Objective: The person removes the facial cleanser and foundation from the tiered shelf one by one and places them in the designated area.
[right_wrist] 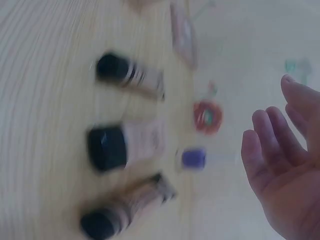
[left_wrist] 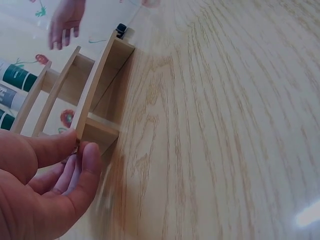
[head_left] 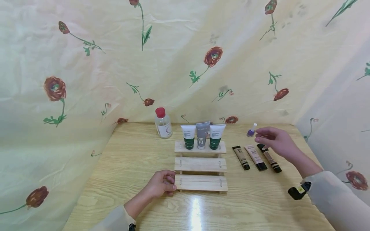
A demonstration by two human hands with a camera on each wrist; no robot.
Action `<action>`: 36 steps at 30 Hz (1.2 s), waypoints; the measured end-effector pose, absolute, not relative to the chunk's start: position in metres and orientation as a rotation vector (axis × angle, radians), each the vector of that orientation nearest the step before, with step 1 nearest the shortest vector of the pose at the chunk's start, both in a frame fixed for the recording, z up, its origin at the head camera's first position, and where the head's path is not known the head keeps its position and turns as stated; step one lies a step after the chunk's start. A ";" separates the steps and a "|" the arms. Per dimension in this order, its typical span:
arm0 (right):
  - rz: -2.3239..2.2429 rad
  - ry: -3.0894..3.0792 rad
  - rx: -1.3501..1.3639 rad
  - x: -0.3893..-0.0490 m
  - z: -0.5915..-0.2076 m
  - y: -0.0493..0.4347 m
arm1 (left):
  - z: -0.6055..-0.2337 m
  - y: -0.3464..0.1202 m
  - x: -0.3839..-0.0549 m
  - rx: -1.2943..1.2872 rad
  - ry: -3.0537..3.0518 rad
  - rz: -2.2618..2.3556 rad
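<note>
My left hand (head_left: 160, 184) pinches the left end of the lowest step of a wooden three-step rack (head_left: 200, 182). In the left wrist view, thumb and fingertips meet around that board's edge. Three tubes stand on the top step: a grey tube (head_left: 201, 136) between two white-and-green tubes (head_left: 189, 137). My right hand (head_left: 276, 141) hovers at the back right with fingers spread loosely, holding nothing. Just left of it stands a small purple nail polish bottle (head_left: 251, 132) with a white cap. The right wrist view is blurred, but a gap shows between fingers and bottle.
Three make-up tubes with black caps lie on the table right of the rack: a tan one (head_left: 241, 157), a pink one (head_left: 255, 156) and a dark-ended one (head_left: 270, 158). A clear bottle with a red cap (head_left: 163, 123) stands at the back left. Floral cloth hangs behind.
</note>
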State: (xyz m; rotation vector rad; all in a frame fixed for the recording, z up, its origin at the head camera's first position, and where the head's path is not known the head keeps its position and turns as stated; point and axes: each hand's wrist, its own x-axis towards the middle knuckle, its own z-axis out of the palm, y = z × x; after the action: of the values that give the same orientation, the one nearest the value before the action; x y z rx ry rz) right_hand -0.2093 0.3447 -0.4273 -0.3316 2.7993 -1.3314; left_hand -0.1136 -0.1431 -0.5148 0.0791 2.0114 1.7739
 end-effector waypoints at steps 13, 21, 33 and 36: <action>-1.475 2.671 -0.579 -0.205 -0.403 0.264 | -0.513 -0.143 -0.113 0.048 1.976 1.795; -1.528 2.599 -0.620 -0.205 -0.402 0.235 | -0.512 -0.143 -0.112 0.050 1.975 1.785; -1.530 2.636 -0.608 -0.208 -0.407 0.216 | -0.512 -0.144 -0.113 0.051 1.964 1.777; -1.529 2.648 -0.611 -0.208 -0.407 0.214 | -0.513 -0.144 -0.113 0.049 1.971 1.766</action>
State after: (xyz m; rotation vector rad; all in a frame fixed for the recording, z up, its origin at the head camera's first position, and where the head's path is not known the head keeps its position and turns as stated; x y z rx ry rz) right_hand -0.2083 0.2140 -0.4070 -0.6112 2.6478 -1.5294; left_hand -0.1130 -0.1445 -0.5130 0.0495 1.9714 1.7665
